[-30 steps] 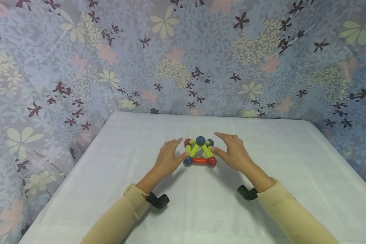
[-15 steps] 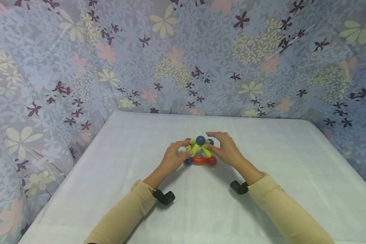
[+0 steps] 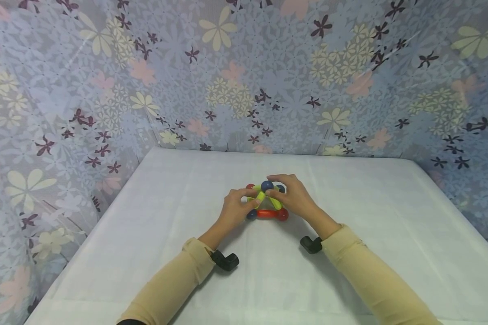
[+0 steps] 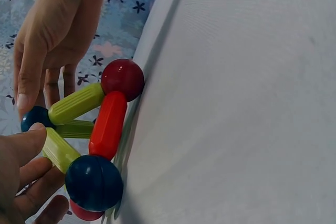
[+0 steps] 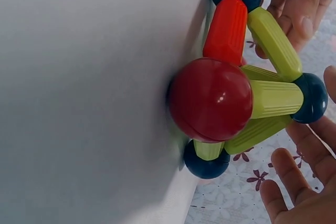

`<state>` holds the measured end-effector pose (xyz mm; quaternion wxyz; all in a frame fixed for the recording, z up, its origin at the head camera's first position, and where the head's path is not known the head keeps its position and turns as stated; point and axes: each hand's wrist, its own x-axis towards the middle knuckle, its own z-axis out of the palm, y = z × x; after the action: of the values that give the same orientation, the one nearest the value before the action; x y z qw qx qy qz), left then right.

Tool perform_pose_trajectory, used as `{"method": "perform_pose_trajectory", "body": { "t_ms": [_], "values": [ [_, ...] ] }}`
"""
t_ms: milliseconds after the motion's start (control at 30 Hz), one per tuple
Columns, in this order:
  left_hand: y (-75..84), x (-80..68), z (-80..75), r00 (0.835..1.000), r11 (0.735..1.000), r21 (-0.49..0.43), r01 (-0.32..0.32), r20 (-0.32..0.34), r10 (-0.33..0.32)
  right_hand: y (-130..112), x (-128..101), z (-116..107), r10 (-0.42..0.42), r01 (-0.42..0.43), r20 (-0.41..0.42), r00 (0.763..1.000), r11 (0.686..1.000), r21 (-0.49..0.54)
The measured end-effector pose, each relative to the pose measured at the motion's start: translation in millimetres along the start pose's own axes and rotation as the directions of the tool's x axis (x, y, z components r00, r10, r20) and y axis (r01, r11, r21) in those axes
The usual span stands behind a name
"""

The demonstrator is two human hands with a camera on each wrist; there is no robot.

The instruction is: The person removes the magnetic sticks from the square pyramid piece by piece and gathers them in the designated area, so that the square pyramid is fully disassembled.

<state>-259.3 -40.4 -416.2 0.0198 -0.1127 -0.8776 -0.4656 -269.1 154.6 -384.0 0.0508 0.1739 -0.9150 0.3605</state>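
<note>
A small pyramid of magnetic rods and balls stands on the white-covered table. Its top is a blue ball [image 3: 266,186], joined to sloping yellow-green rods. Along the near side of the base, a red rod [image 3: 267,214] links a blue ball [image 4: 94,183] on the left to a red ball [image 5: 211,100] on the right. My right hand [image 3: 294,196] has its thumb and index finger on either side of the top ball. My left hand [image 3: 233,210] pinches the front-left yellow-green rod [image 4: 60,149] just below the top ball. The other left fingers lie loosely beside the frame.
White cloth covers the table [image 3: 349,271]. A flowered curtain [image 3: 244,90] hangs behind it and along the left side. Dark wrist-camera mounts [image 3: 227,261] stick out inward from both sleeves, low over the cloth.
Both hands have moved inward from beside the pyramid, the right onto the top ball and the left onto the front-left rod. The pyramid has stayed in nearly the same place.
</note>
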Motion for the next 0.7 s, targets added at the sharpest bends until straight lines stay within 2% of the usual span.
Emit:
{"method": "perform_pose_trajectory", "body": {
  "t_ms": [400, 700],
  "values": [
    [-0.5, 2.1, 7.0, 1.0, 0.998, 0.066, -0.011, -0.025, 0.012, 3.8, 6.6, 3.8, 0.03, -0.03, 0.013, 0.999, 0.999, 0.022],
    [2.0, -0.6, 8.1, 1.0, 0.996, 0.088, -0.016, -0.012, 0.017, 3.8, 3.2, 1.3, 0.047, -0.047, 0.033, 0.998, 0.999, 0.008]
  ]
}}
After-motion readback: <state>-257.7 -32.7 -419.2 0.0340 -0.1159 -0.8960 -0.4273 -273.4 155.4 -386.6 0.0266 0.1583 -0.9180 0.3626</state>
